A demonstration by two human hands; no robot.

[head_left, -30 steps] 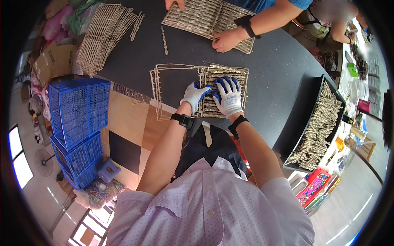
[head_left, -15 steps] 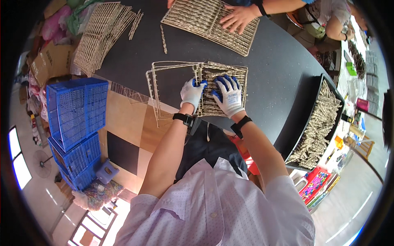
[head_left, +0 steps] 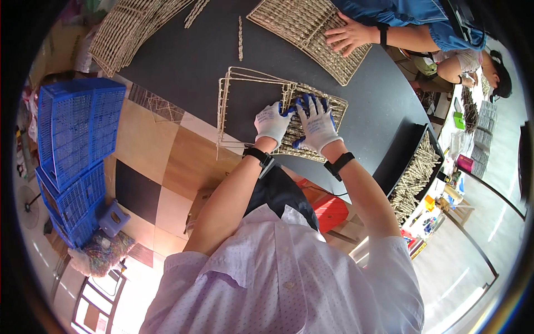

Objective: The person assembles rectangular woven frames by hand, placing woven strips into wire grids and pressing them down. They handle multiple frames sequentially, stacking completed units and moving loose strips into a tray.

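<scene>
A rectangular wire frame (head_left: pixel 221 114) lies at the table's near edge, with a second one partly stacked under it. Its right half is filled with twisted straw-coloured strips (head_left: pixel 328 108); the left half shows bare dark table. My left hand (head_left: pixel 272 122), in a white glove with blue fingertips, curls its fingers onto the frame's middle bar. Across the strips my right hand (head_left: pixel 318 127), gloved alike, lies with fingers spread, its fingertips close to that bar. What sits under both palms is hidden.
A co-worker's hand (head_left: pixel 347 34) rests on a filled woven panel (head_left: pixel 311 25) across the table. More panels (head_left: pixel 125 33) are stacked at far left, near a loose strip (head_left: pixel 240 39). A black tray (head_left: pixel 427 133) of strips stands at right; blue crates (head_left: pixel 80 128) stand at left.
My view has shifted and turned slightly. My right hand has moved closer to my left, toward the middle bar. More of the co-worker's blue sleeve now shows.
</scene>
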